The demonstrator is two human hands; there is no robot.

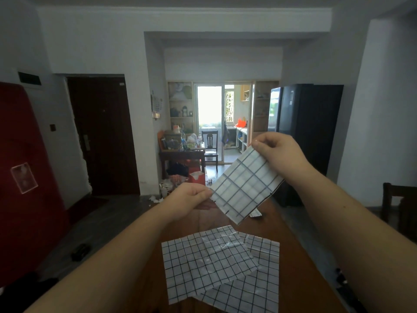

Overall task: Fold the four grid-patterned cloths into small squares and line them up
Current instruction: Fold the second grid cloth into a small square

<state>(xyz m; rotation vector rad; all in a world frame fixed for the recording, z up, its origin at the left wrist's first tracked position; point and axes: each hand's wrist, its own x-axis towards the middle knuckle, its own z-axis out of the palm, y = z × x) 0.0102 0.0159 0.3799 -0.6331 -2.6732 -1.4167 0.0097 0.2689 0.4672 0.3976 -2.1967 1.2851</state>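
Fingers (pixel 204 193) of the left hand (pixel 191 198) pinched the lower-left corner of a folded cloth (pixel 246 184). The right hand (pixel 278 152) pinched the upper corner, fingers curled over the edge. The cloth hung taut between both hands, in the air above the far part of the table (pixel 300 256), tilted, right end higher. Layered edges showed along its lower right side. Nearer the person, unfolded cloths lay flat on the table, overlapping: the top cloth (pixel 207 260) sat skewed, covering much of the lower cloth (pixel 255 288). Whether another lay beneath them could not be told. A small white piece (pixel 256 213) lay on the table just behind the held cloth, mostly hidden. A chair (pixel 397 199) stood right of the table.
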